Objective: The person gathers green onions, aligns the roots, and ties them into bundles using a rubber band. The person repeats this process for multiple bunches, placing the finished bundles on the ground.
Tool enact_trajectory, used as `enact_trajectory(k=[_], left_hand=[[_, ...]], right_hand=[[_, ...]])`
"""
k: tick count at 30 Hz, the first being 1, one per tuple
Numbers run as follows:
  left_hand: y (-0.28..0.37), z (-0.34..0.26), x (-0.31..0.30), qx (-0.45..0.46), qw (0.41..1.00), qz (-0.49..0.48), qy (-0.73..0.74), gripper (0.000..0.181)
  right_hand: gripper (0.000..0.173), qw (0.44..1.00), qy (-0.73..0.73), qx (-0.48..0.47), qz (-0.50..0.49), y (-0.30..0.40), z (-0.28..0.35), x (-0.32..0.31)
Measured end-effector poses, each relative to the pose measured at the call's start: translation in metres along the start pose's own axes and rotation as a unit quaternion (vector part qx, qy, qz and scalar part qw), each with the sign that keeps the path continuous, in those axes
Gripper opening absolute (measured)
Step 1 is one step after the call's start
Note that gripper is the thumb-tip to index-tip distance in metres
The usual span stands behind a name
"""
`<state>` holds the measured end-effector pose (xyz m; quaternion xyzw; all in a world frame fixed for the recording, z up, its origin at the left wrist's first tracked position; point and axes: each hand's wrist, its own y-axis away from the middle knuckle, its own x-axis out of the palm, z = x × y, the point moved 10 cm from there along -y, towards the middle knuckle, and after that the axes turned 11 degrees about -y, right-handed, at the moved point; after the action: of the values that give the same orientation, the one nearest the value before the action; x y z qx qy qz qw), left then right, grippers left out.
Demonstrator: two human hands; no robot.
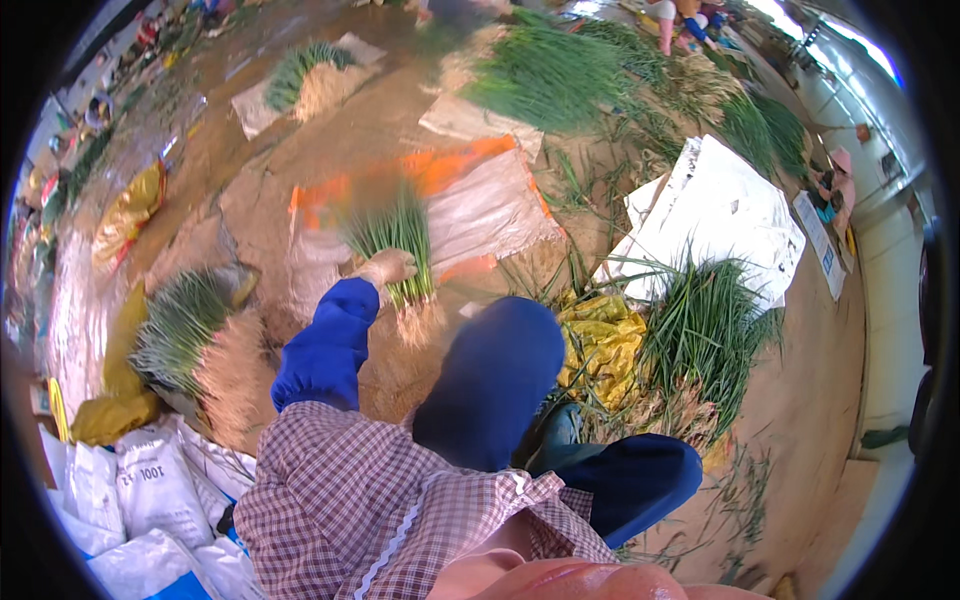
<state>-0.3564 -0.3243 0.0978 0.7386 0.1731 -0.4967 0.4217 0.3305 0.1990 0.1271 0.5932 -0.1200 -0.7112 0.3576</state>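
Note:
My left hand (388, 268), below a blue sleeve, is closed around a bunch of green onions (411, 255) near its white stalks. The roots point down towards me, and the green tops lie over a flattened woven sack (480, 210) with an orange border. A blurred patch hides the tips of the leaves. My right hand is out of view. To the right of my knees, a loose heap of green onions (697, 337) lies beside a crumpled yellow sack (604, 341). A stack of green onions with long pale roots (232, 367) lies on the left.
White sheets (720, 217) lie on the floor at the right. Packed white bags (157, 480) stand at lower left, near a yellow sack (135, 214). Farther off are a large green onion pile (555, 71) and a smaller one (304, 75). People work at the upper right and far left.

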Motion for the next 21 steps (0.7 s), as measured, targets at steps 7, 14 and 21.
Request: enact_trajectory(k=[7,14,21], left_hand=[[-0.039,-0.175,-0.188,0.298,0.941,-0.127,-0.102,0.037],[-0.098,-0.397,-0.134,0.482,0.873,-0.070,-0.029,0.030],[-0.124,-0.541,0.072,0.491,0.857,0.109,0.107,0.029]], right_hand=[[0.037,0.997,-0.047,-0.045,0.043,-0.053,-0.001,0.029],[0.039,0.953,0.221,-0.198,0.058,-0.248,0.016,0.018],[0.033,0.979,-0.110,0.087,-0.147,-0.321,0.080,0.011]])
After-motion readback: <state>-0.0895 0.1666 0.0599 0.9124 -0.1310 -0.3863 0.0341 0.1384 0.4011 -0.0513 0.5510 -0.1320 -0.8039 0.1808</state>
